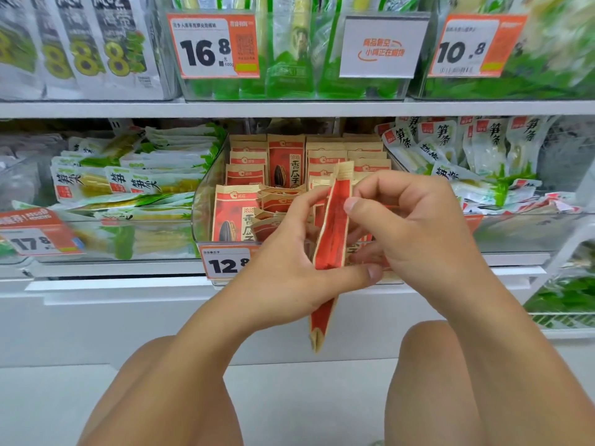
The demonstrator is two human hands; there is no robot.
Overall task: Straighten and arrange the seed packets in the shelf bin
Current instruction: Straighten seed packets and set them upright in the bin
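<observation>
Both hands hold one red and tan seed packet edge-on in front of the clear shelf bin. The left hand is closed on the packet's lower half, thumb pressed across its near side. The right hand pinches the upper part between thumb and curled fingers. The packet stands roughly upright, its bottom end hanging below the shelf edge. Inside the bin, further matching packets stand in rows at the back; those at the front centre lie tilted and disordered. A price tag reading 12.8 is fixed to the bin front. Green-and-white packs fill the neighbouring bin to the left.
</observation>
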